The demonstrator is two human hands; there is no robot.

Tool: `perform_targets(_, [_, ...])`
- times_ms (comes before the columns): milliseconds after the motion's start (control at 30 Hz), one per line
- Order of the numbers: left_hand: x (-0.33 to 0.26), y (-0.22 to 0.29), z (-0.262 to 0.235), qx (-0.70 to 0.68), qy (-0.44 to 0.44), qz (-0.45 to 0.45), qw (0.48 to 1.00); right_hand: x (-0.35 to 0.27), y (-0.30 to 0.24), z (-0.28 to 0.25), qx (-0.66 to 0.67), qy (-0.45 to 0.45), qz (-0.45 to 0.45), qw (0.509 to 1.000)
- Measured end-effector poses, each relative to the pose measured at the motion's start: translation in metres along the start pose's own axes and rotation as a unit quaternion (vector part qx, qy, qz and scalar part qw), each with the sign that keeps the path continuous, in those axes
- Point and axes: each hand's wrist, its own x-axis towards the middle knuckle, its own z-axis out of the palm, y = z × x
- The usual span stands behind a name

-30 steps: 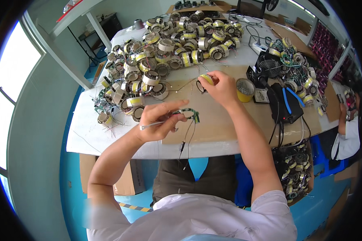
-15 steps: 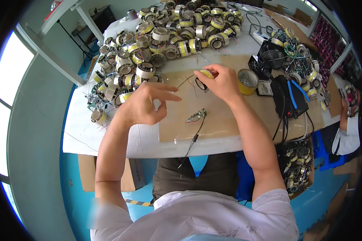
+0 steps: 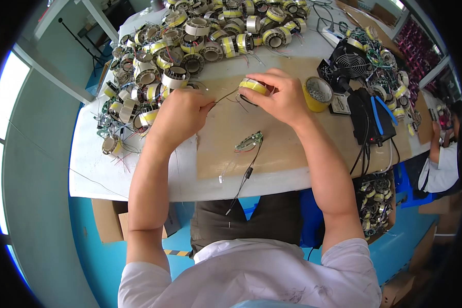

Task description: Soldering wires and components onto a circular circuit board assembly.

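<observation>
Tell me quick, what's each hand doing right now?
Left hand: closed, pinching a thin wire.
Right hand: closed on a yellow-taped coil.

coil (image 3: 253, 86): glossy yellow tape | mat (image 3: 287, 149): matt brown cardboard | table (image 3: 92, 169): smooth white

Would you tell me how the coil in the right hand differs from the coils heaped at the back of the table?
The held coil is lifted in the right hand, with a wire running to the left hand; the heaped coils lie untouched. It is alone; they are crowded together. Both are round with yellow tape bands.
</observation>
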Motion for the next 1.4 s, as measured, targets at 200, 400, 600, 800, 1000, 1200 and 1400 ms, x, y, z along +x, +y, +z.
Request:
perform_targets(200, [-0.002,-0.009,0.003,0.019,-0.034,-0.033,0.999,0.002,-0.005,0.0,-0.01,-0.033,-0.094,0.995])
perform_targets(400, [-0.004,-0.009,0.0,-0.036,0.037,-0.079,0.996,0.003,-0.006,-0.007,-0.028,-0.027,-0.093,0.995])
perform_targets(600, [-0.005,-0.012,0.006,-0.004,0.09,-0.051,0.995,0.002,-0.01,-0.003,-0.049,0.021,-0.051,0.997])
perform_targets(800, [-0.001,0.009,-0.011,0.058,0.245,-0.06,0.966,0.012,0.009,-0.03,-0.025,-0.069,0.229,0.971])
perform_targets(1000, [-0.002,0.031,-0.004,-0.245,-0.075,-0.034,0.966,0.011,0.021,-0.034,-0.019,-0.26,0.333,0.906])
perform_targets(1200, [-0.003,0.046,0.026,-0.213,-0.171,0.065,0.96,0.009,0.02,-0.035,-0.077,-0.248,0.32,0.911])
perform_targets(1400, [0.006,0.016,0.0,-0.301,-0.025,-0.102,0.948,0.008,0.015,-0.034,-0.202,0.07,0.04,0.976])
